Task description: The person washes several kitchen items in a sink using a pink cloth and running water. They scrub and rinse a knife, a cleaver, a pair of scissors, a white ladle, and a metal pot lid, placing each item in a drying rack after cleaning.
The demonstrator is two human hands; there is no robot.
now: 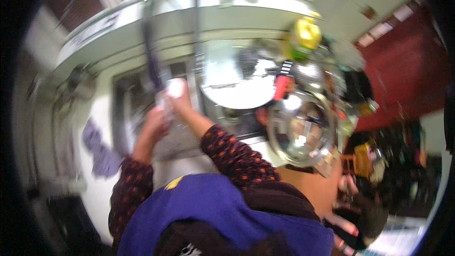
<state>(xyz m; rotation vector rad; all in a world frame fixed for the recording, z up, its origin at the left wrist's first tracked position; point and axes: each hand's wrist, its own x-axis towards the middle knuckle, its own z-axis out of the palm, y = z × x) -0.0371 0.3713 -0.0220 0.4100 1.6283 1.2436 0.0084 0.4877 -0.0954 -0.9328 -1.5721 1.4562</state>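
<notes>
Over the metal sink, my left hand and my right hand are close together near the lower end of a dark faucet hose. A bright white patch shows at my right hand; blur hides whether it is an object or glare. Something pale and translucent, possibly water or clear plastic, lies between the hands. The finger positions are too blurred to read. Right of the sink stands a shiny white or metal surface, with a red-handled item at its edge.
A large round shiny metal vessel or lid lies to the right. Behind it stands a yellow bottle. A crumpled grey-purple cloth rests on the left counter. Another person is at the lower right, near a wooden surface.
</notes>
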